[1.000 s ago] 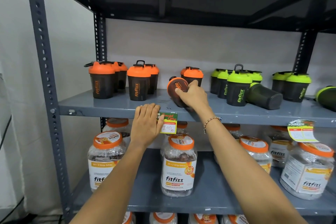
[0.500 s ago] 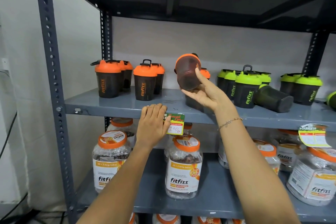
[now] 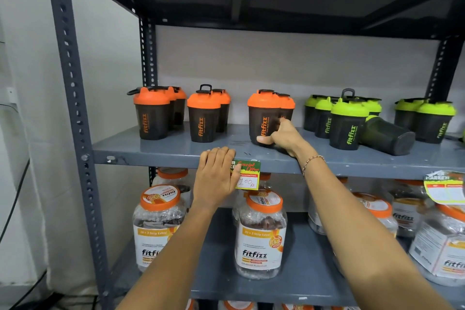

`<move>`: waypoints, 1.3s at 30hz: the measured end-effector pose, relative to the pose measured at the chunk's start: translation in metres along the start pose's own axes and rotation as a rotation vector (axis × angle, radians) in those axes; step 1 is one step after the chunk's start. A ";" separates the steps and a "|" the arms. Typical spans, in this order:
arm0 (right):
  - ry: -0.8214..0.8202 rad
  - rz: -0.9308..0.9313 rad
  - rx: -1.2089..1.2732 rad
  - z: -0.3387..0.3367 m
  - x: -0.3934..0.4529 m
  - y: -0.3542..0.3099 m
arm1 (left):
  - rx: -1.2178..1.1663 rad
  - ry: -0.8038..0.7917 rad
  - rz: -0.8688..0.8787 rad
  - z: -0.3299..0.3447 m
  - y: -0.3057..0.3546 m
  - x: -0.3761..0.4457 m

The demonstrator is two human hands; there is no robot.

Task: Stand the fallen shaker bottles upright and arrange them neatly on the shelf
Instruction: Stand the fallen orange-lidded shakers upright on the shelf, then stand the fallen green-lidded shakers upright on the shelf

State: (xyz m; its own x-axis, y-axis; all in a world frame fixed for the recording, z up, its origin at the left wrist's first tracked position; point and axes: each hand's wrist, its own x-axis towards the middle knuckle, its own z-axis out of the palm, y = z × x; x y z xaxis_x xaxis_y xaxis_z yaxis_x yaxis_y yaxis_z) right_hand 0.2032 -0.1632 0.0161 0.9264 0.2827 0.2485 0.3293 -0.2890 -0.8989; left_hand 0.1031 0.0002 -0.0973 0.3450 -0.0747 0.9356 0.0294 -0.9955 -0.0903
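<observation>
Half second earlier orange-lidded shaker (image 3: pixel 264 118) was aloft in right hand (image 3: pixel 281 134); it now stood upright on shelf (image 3: pixel 163 151), hand wrapped round base. Left hand (image 3: pixel 217 176) lay flat on shelf edge, grasping nothing. Green-lidded shaker (image 3: pixel 387 136) lay fallen, next.

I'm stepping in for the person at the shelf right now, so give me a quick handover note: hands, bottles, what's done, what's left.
Right hand: wrapped around the lower body of the orange-lidded shaker, which stands upright on the middle shelf; not yet let go.
Left hand: empty, fingers resting on the shelf's front edge beside the price tag.
Done: all the orange shakers in view stand upright, in three groups.
Left: one dark shaker with a green lid lies on its side among the green ones; stand it up and line it up. Something green at the far right edge is cut off; check it.
</observation>
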 end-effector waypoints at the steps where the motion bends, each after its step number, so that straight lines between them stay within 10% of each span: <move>1: 0.014 0.004 -0.049 0.000 0.000 0.000 | -0.001 -0.003 -0.001 0.000 0.000 0.000; 16: -0.177 -0.060 -0.069 -0.023 -0.031 -0.002 | -0.190 0.096 -0.165 -0.005 0.046 0.012; 29: 0.211 -0.405 -0.217 -0.218 -0.042 0.044 | -0.109 0.014 -0.128 0.045 0.240 0.039; 39: 0.420 -0.187 -0.294 -0.314 -0.038 0.076 | -0.030 -0.018 -0.054 0.067 0.317 0.058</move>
State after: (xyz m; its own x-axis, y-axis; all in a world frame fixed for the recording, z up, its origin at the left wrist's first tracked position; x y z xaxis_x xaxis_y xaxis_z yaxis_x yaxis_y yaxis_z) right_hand 0.2504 -0.4831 0.0512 0.8202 -0.0184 0.5718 0.4771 -0.5295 -0.7014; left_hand 0.1958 -0.3158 -0.0945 0.3604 -0.0196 0.9326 0.0201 -0.9994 -0.0288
